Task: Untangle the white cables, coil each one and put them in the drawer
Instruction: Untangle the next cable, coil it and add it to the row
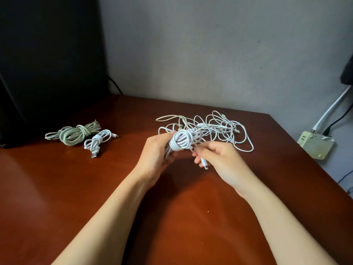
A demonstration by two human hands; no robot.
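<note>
— While looking down from the head view, hard to miss: left hand (155, 154) wrapped round a coil (181, 139), fingers curled, holding it just above the desk (76, 188).

— And the right hand (219, 159)?

— Pinching the tail of that same coil, just beside the wrapped turns, with the plug (204, 163) poking out below the fingers.

— Rest of the white cables?

— Lying in a loose tangle (225, 127) on the desk, right behind the hands and near the wall (191, 44). Cannot tell whether touching the held coil or apart from it.

— Anything coiled already?

— Two bundles, well apart to the left, both flat on the desk. First a greenish bundle (74, 133), knotted round its middle. Then, just beside it toward the near edge, a small bundle (97, 140) in white, with a USB plug (93, 154) sticking out in front.

— Any writing to read?

— Only blurred marks on the beige box (316, 148) past the desk's right edge, too small to make out. Plugged in at its top, a white lead (330, 109) and a black lead (338, 119).

— Far left?

— A dark panel (47, 54) standing at the back corner, with a black cord (114, 85) trailing behind.
</note>
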